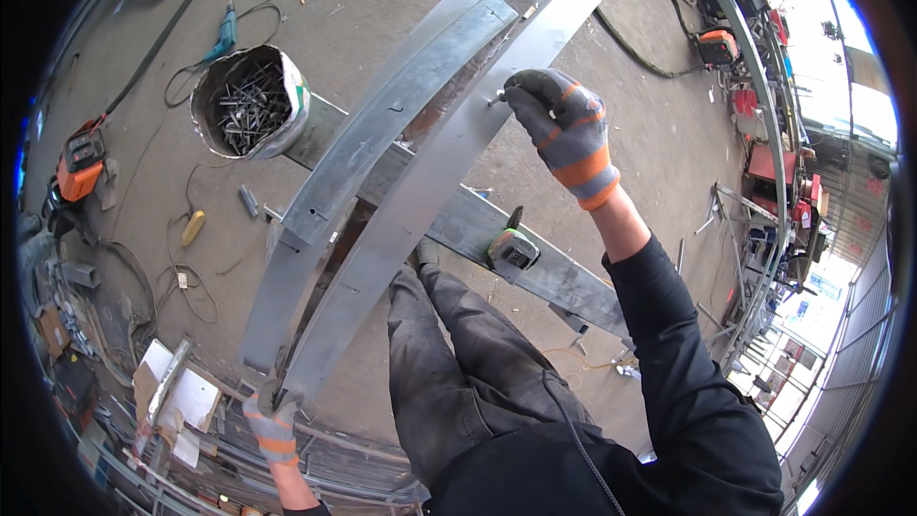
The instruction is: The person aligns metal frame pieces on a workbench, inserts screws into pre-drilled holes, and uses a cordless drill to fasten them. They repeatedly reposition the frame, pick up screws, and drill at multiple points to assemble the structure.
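A long curved strip of grey sheet metal [411, 205] runs diagonally in front of me, with small dark marks along it. My right hand [564, 124], in a grey and orange glove, is closed in a pinch on a small pin-like piece [497, 98]. Its tip meets the strip's face; its exact kind is too small to tell. At the strip's lower end, my gloved left hand [274, 425] has its fingers closed around the edge. Beside the strip, on the far side, lies a second curved band with a shorter galvanised plate [387, 119] over it.
A flat metal beam [564, 289] crosses beneath the strips, with a green and black cordless tool [514, 248] on it. To the left stand a white bucket [296, 100] of metal pieces, a teal drill [226, 31] and an orange machine [80, 167]. Cables snake over the floor.
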Available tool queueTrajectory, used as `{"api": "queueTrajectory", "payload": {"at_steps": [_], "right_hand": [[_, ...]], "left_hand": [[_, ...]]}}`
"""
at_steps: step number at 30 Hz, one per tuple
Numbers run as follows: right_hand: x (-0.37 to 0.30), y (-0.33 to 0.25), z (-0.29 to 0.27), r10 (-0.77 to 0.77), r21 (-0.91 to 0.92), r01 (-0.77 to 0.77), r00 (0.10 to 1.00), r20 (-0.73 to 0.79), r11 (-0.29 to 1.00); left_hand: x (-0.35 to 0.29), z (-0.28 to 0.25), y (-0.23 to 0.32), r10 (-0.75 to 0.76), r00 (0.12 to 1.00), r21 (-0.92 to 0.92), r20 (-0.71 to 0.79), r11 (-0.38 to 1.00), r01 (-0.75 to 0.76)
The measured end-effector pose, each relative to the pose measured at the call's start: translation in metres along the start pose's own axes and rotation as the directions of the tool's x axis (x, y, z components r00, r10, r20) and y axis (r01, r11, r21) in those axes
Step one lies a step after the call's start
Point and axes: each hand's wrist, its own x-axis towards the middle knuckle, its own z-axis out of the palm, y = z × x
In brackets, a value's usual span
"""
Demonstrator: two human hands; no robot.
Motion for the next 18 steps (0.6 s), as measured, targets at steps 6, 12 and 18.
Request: {"api": "queueTrajectory", "payload": {"at_steps": [6,12,18], "right_hand": [[-0.001,0.007,0.004,-0.125,-0.167,0.135,0.990,0.070,0.977],[-0.008,-0.013,-0.003,-0.024,-0.187,0.041,0.995,0.095,0.981],[-0.009,-0.062,-0.003,-0.066,-0.035,0.065,0.997,-0.037,0.997]], "left_hand": [[-0.002,0.013,0.012,-0.090,0.992,-0.277,-0.083,0.959,0.064],[-0.004,0.001,0.014,-0.052,0.998,0.010,-0.046,0.999,0.052],[-0.004,0.004,0.017,-0.104,0.994,-0.148,-0.025,0.984,0.100]]}}
